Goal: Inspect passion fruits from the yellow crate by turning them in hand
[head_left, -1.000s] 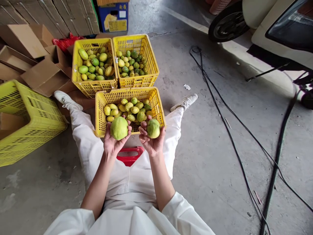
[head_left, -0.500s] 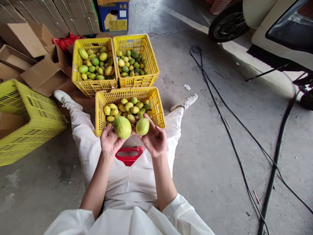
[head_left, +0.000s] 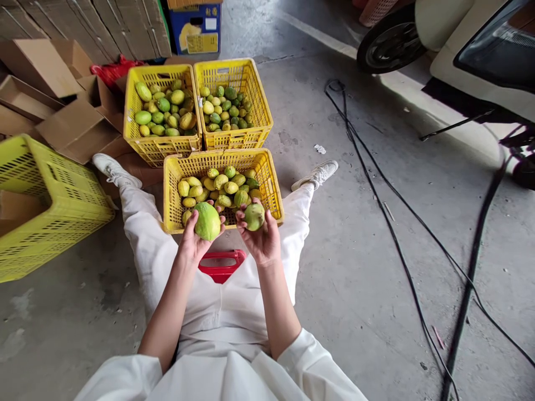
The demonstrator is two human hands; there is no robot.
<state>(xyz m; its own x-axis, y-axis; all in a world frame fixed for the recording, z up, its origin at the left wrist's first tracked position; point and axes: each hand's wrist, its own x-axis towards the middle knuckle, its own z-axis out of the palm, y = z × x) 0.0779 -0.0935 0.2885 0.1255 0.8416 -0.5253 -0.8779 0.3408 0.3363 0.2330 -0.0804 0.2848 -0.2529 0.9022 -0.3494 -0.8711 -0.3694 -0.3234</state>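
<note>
My left hand (head_left: 193, 239) is closed around a large yellow-green lemon (head_left: 207, 221), its fingers curling up behind the fruit. In my right hand (head_left: 262, 239) is a smaller, darker green lemon (head_left: 254, 216) with a brownish mark, gripped between thumb and fingers. Both hands are over the near rim of a yellow plastic crate (head_left: 273, 192), which stands between my legs. Inside that crate lie several yellow and green lemons (head_left: 220, 181), partly hidden by my hands. A red handle-shaped piece (head_left: 221, 274) shows below, between my thighs.
Behind stand two more yellow crates (head_left: 163, 146) (head_left: 259, 133) of similar fruit. To the left are a yellow-green crate (head_left: 79, 206) and loose cardboard boxes (head_left: 75, 125). Black cables (head_left: 388, 209) cross the floor at right, near a parked scooter (head_left: 455, 50). A blue carton (head_left: 196, 30) sits at the back.
My hands have moved slightly apart, and both lemons are turned in the fingers. The right one now shows a darker, marked side.
</note>
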